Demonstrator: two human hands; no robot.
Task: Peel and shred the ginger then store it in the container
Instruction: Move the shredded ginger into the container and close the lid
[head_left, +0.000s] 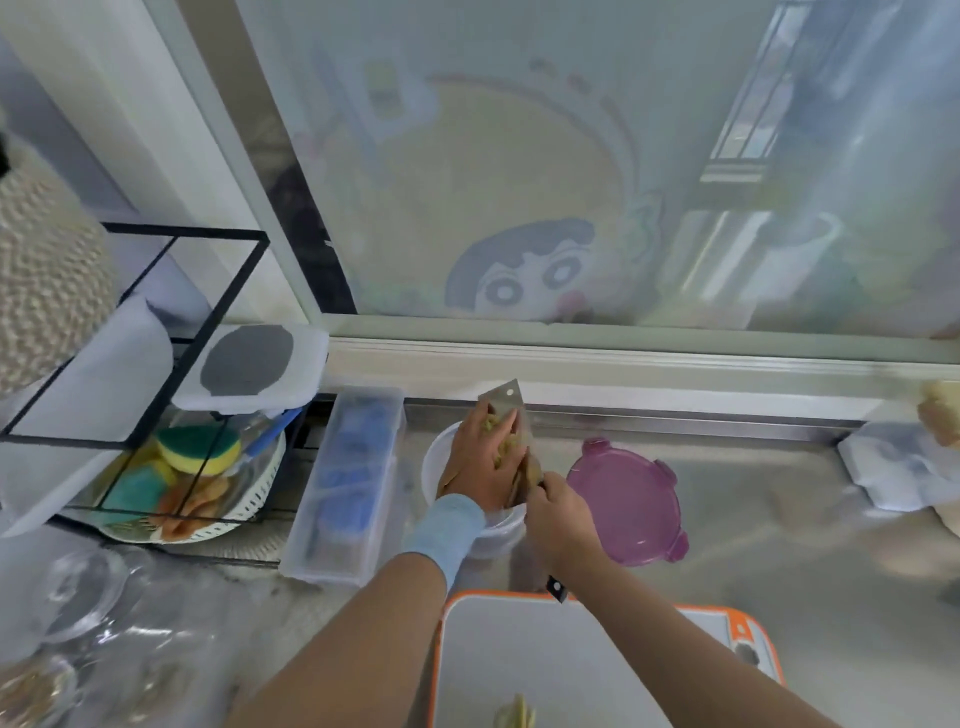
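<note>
The shredded ginger lies on the cleaver above the white container, pressed by the left hand with flat, straight fingers. The right hand has its grip curled round the cleaver handle. A purple lid lies just right, with bare tabletop beyond.

One wide-angle camera, worn on the head, looks forward and steeply down across a grey steel counter toward a frosted window pane; the left hand and right hand sit close, mid-frame.

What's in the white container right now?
Cannot tell: the left hand and the knife cover its opening. Only the rim of the container shows. Yellowish ginger shreds cling between fingers and knife.
</note>
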